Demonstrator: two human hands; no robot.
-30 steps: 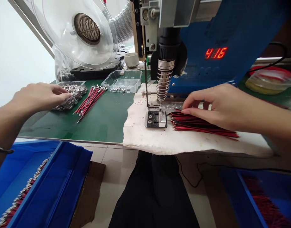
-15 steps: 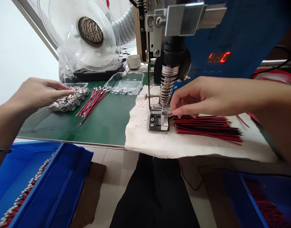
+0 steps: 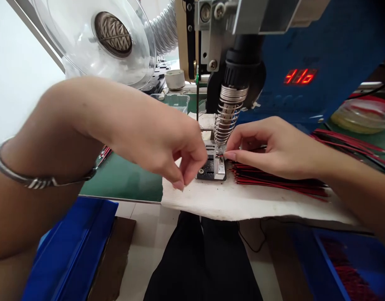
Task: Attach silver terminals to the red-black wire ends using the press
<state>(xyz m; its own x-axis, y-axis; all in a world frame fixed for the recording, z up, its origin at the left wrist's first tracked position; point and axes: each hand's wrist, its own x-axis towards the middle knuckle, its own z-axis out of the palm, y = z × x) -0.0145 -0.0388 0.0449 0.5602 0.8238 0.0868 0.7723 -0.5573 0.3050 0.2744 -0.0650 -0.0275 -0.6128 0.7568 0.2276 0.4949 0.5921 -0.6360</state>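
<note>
My left hand [image 3: 167, 146] hovers just left of a small metal fixture block [image 3: 213, 167] under the machine's spring-wrapped head [image 3: 228, 113]. Its thumb and fingers are pinched together; what they hold is too small to make out. My right hand [image 3: 268, 146] pinches the tip of a thin red and black wire at the fixture's right edge. A bundle of red and black wires [image 3: 280, 179] lies under that hand on a white cloth [image 3: 230, 200]. A metal bracelet [image 3: 32, 179] rings my left wrist.
A blue machine body carries a red digit display [image 3: 301, 76]. A clear reel [image 3: 101, 37] stands at the upper left over the green mat [image 3: 126, 179]. Blue bins sit below the table at left [image 3: 73, 251] and right [image 3: 352, 263]. My dark trousers show below the table edge.
My left hand has swung from the pile of metal parts at the left across to the fixture. My right hand has drawn a wire tip up to the fixture's right side.
</note>
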